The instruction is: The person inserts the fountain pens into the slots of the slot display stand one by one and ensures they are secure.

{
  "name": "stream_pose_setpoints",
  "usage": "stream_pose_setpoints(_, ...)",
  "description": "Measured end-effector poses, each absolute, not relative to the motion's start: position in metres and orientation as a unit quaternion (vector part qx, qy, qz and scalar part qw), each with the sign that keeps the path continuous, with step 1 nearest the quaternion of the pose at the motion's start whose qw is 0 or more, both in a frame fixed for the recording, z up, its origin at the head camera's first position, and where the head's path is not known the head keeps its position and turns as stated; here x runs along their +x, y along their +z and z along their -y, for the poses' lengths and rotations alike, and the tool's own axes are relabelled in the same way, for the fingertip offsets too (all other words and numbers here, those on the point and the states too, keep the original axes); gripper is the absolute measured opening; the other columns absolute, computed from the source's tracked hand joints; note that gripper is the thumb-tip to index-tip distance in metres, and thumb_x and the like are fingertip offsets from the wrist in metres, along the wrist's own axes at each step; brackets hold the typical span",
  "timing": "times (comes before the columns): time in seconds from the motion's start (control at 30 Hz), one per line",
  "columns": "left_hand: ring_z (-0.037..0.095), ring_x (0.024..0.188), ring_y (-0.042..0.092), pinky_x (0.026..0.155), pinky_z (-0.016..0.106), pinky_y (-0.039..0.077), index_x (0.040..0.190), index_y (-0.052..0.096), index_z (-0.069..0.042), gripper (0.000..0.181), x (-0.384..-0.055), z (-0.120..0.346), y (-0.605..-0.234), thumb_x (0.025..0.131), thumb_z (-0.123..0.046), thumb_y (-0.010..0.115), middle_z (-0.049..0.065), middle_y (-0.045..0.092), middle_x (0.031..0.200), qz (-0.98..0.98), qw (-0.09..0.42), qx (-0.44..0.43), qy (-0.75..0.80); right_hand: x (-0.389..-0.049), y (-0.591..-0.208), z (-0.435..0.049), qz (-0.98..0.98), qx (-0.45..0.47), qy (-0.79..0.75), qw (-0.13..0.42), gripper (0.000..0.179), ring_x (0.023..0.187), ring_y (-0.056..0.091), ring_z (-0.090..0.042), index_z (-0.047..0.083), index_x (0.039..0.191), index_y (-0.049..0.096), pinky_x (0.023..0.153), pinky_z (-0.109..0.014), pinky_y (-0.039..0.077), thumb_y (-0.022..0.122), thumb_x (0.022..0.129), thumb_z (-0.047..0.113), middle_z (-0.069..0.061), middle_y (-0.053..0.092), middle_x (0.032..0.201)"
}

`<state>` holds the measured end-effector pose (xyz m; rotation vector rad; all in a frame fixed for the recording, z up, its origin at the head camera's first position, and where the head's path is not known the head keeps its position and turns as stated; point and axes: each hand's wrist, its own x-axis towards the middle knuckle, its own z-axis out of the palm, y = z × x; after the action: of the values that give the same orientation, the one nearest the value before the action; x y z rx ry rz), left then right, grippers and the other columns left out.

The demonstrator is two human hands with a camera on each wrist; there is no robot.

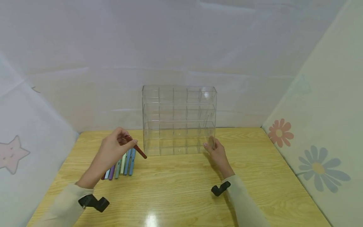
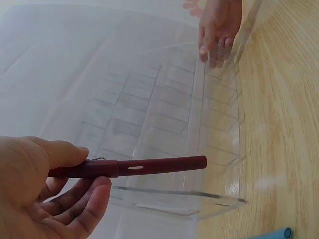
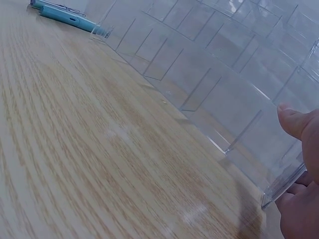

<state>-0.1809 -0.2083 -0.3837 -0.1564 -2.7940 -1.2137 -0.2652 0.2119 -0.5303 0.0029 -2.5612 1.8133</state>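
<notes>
My left hand (image 1: 111, 148) pinches a dark red capped pen (image 2: 162, 165) between thumb and fingers, above the table and near the lower left side of a clear plastic rack (image 1: 179, 105). The rack stands upright, with tiers of small divided compartments. At its lower right corner my right hand (image 1: 219, 156) grips the side wall, thumb on the front and fingers around behind, as the right wrist view also shows. Under and beside my left forearm lies a row of several pens (image 1: 131, 162) in blue, green, purple and other colours, partly hidden by the hand.
The wood-grain table (image 1: 175, 192) carries the rack towards its back edge. A pale cloth backdrop (image 1: 113, 94) rises behind, with side panels printed with a star (image 1: 13, 153) and flowers (image 1: 318, 168). A black wrist camera sits on each sleeve.
</notes>
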Motion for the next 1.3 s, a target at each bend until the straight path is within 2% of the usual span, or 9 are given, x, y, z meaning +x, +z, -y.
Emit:
stream_pose_setpoints(0.3,0.025,0.099,0.072,0.072,0.029,0.055,0.119,0.058,-0.006,0.033,-0.187,0.192,-0.392,0.104,-0.032,0.072,0.014,0.073,0.112,0.904,0.048,-0.049,-0.421,-0.265,-0.531,-0.212,0.815,0.001,0.579,0.002,0.078,0.164,0.025,-0.043,0.004,0.167,0.030,0.130,-0.059,0.030,0.068,0.106,0.037,-0.020,0.029,0.175)
stream_pose_setpoints(0.57,0.024,0.101,0.072,0.079,0.029,0.057,0.120,0.059,-0.007,0.034,-0.189,0.183,-0.398,0.103,-0.033,0.073,0.013,0.074,0.113,0.897,0.054,-0.045,-0.436,-0.262,-0.528,-0.209,0.815,0.007,0.579,0.008,0.078,0.163,0.026,-0.043,0.002,0.166,0.031,0.131,-0.057,0.029,0.067,0.106,0.037,-0.021,0.029,0.175)
stream_pose_setpoints(1.0,0.015,0.093,0.072,0.077,0.019,0.058,0.118,0.060,-0.007,0.033,-0.201,0.149,-0.417,0.101,-0.029,0.077,0.013,0.076,0.109,0.861,0.073,-0.061,-0.499,-0.261,-0.527,-0.208,0.818,0.004,0.575,0.015,0.077,0.162,0.029,-0.044,0.000,0.166,0.031,0.129,-0.058,0.032,0.067,0.107,0.034,-0.023,0.031,0.173)
stream_pose_setpoints(1.3,0.021,0.101,0.074,0.083,0.021,0.060,0.118,0.059,-0.007,0.032,-0.212,0.125,-0.425,0.100,-0.026,0.078,0.013,0.074,0.114,0.843,0.070,-0.061,-0.530,-0.263,-0.530,-0.210,0.812,0.006,0.583,0.010,0.078,0.163,0.025,-0.047,0.001,0.165,0.032,0.129,-0.062,0.029,0.068,0.106,0.038,-0.024,0.029,0.174)
